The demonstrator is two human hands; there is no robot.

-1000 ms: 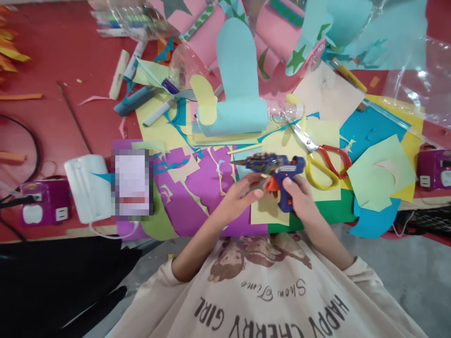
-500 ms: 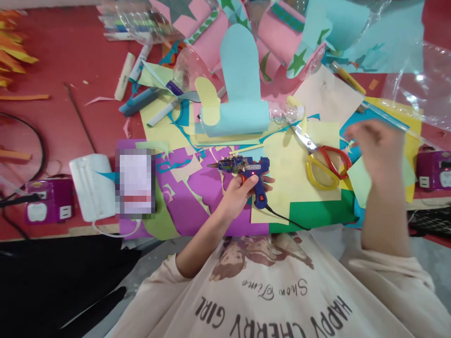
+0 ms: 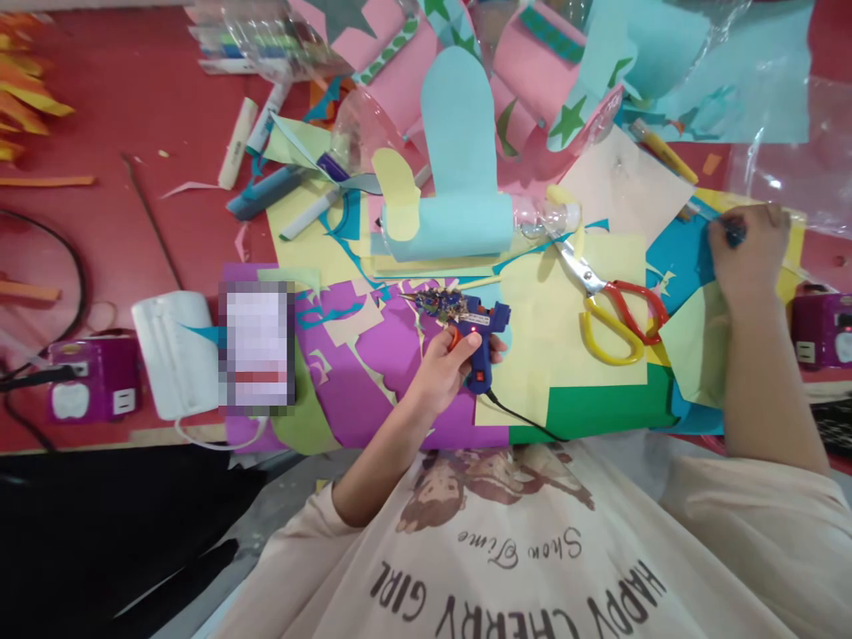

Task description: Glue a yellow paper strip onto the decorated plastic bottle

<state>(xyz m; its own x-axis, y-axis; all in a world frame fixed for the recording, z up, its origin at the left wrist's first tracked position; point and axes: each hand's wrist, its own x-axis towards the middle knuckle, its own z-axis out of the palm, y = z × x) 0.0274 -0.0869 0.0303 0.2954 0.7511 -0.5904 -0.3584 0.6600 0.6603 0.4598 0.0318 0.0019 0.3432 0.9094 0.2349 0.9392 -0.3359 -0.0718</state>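
Purple paper sheet [image 3: 373,373] lies just left of the left hand [image 3: 445,366], whose grip is closed around the handle of a blue hot glue gun with an orange trigger [image 3: 471,335]; the gun's nozzle points left, above that sheet. Right of this grip, on pale yellow paper [image 3: 552,311], rest red-and-yellow-handled scissors [image 3: 616,306], not touched. Farther right, the right hand [image 3: 744,248] is curled over the teal and yellow papers on the red tabletop [image 3: 99,231], fingers pinched on a small dark blue thing [image 3: 732,232] too small to tell.
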